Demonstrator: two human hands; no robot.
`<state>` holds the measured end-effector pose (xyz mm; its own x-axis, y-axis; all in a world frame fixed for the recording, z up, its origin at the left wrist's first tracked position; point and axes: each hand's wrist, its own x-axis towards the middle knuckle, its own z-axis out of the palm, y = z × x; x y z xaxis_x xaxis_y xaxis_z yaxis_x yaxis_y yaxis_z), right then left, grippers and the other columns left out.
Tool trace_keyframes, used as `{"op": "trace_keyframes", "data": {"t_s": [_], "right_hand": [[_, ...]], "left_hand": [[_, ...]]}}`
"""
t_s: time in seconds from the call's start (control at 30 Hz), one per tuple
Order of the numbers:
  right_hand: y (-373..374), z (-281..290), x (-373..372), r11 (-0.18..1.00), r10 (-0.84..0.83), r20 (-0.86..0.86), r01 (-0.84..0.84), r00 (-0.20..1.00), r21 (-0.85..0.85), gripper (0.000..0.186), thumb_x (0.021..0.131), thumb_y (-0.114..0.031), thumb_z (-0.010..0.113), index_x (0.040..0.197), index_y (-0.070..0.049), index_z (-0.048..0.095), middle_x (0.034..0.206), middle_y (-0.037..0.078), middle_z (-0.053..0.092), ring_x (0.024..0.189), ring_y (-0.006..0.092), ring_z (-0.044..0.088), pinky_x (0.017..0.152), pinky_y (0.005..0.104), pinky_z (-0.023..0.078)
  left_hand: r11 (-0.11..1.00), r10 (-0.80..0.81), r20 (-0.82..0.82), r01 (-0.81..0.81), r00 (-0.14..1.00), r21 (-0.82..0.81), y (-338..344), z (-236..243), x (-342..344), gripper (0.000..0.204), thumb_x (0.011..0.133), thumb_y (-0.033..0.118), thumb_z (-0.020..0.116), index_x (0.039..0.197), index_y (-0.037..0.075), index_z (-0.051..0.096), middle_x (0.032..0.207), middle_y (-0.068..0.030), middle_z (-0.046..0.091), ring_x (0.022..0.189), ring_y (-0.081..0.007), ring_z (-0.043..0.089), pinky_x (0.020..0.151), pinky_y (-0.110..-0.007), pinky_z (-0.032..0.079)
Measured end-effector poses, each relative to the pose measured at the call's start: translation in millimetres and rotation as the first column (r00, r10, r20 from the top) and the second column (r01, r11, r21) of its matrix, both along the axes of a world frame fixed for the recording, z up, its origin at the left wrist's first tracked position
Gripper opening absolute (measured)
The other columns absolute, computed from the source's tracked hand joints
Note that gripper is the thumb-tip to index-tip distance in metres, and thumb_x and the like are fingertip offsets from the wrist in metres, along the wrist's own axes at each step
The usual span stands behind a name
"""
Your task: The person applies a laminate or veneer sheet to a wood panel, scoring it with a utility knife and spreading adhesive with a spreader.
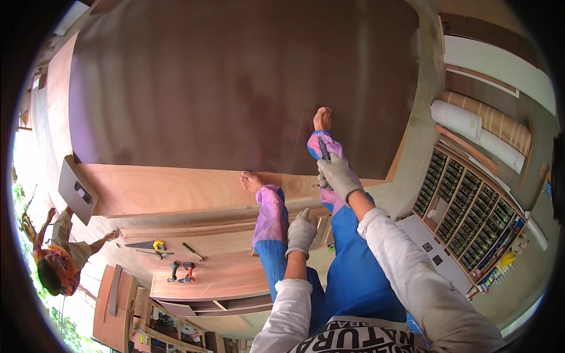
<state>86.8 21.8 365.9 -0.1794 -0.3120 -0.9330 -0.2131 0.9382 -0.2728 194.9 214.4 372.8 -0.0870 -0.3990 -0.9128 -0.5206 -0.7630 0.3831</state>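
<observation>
Far left: co-worker (59, 259), patterned top, one hand near a panel (70, 175) with a dark cut-out; panel tilted by the brown sheet's near left corner. Brown sheet (194, 88), large and smooth, lies over paler plywood (147, 191) that sticks out along its near edge. Nearer, a wooden board (220, 272) carries tools: hand saw (139, 245) with yellow handle by its left edge, a long thin tool (193, 252) just right of it, two drills (180, 272) side by side toward the near edge, one with red parts.

Middle: bare left foot (251, 182) at the sheet's near edge. Left hand (302, 232), gloved, by the left knee; nothing visible in it, can't tell if fingers are apart or together. Right foot (322, 119) on the sheet, toward its right side. Right hand (337, 175), gloved, clamped on a dark tool (323, 148), exact kind unclear; tool is in front of the right shin, above the sheet's near edge, toward the right corner.

Right: white panel (414, 232) with two dark squares, rack (436, 206) with rows of small dark items, then white roll (453, 119) beside tan roll (504, 125).
</observation>
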Motion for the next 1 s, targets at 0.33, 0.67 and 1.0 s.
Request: {"op": "trace_keyframes", "data": {"t_s": [0.33, 0.67, 1.0], "right_hand": [[11, -60, -11, 0.965, 0.263, 0.031, -0.263, 0.964, 0.012, 0.030, 0.095, -0.021, 0.064, 0.121, -0.007, 0.058, 0.065, 0.003, 0.057, 0.048, 0.0144, 0.057, 0.045, 0.0339, 0.046], [-50, 23, -86, 0.982, 0.100, -0.020, -0.102, 0.995, -0.160, 0.033, 0.097, -0.017, 0.063, 0.126, -0.002, 0.056, 0.072, 0.001, 0.058, 0.054, 0.0105, 0.057, 0.048, 0.0290, 0.049], [9, -126, -49, 0.850, 0.434, -0.412, -0.516, 0.801, -0.108, 0.031, 0.094, -0.027, 0.059, 0.110, 0.000, 0.062, 0.105, 0.031, 0.070, 0.101, 0.0523, 0.066, 0.090, 0.0594, 0.052]], "left_hand": [[0.977, 0.203, 0.089, -0.196, 0.975, -0.080, -26, -32, -15, 0.056, 0.097, 0.035, 0.065, 0.141, 0.001, 0.061, 0.133, -0.0242, 0.067, 0.106, -0.0341, 0.072, 0.094, -0.042, 0.056], [0.933, 0.073, 0.080, -0.040, 0.994, -0.357, -66, -6, 17, 0.057, 0.096, 0.038, 0.063, 0.143, 0.006, 0.058, 0.108, -0.0257, 0.072, 0.098, -0.0433, 0.070, 0.088, -0.054, 0.055], [0.928, -0.247, 0.421, 0.338, 0.873, -0.156, -60, -213, 177, 0.073, 0.094, 0.043, 0.067, 0.151, 0.003, 0.045, 0.142, -0.0259, 0.057, 0.129, -0.0461, 0.055, 0.105, -0.054, 0.048]]}}
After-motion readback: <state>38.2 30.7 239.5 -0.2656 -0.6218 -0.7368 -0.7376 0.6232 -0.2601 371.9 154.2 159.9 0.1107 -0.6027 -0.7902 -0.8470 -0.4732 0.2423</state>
